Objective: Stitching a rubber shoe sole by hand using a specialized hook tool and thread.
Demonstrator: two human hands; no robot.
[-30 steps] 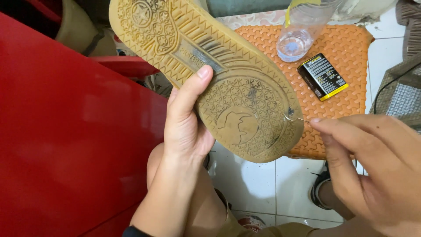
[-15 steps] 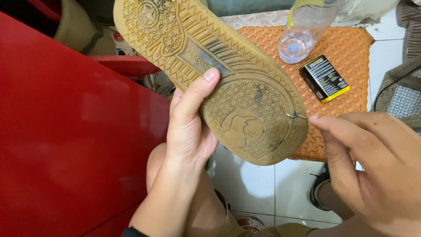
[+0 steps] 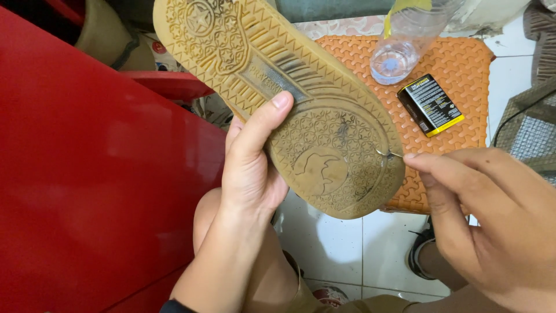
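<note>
A big red surface [image 3: 98, 174] fills the left side of the view. In the middle is the tan shoe sole [image 3: 278, 98], turned with its tread pattern up, held over an orange woven mat [image 3: 457, 75]. The left hand [image 3: 252, 168] is closed around the sole's edge, thumb pressed flat on the tread. The right hand [image 3: 492, 220] has the fingers pinched together on a thin needle [image 3: 389, 154] (very small, hard to see) that touches the sole's rim. On the mat stand a clear plastic bottle [image 3: 405, 43] and a small black and yellow box [image 3: 430, 104].
</note>
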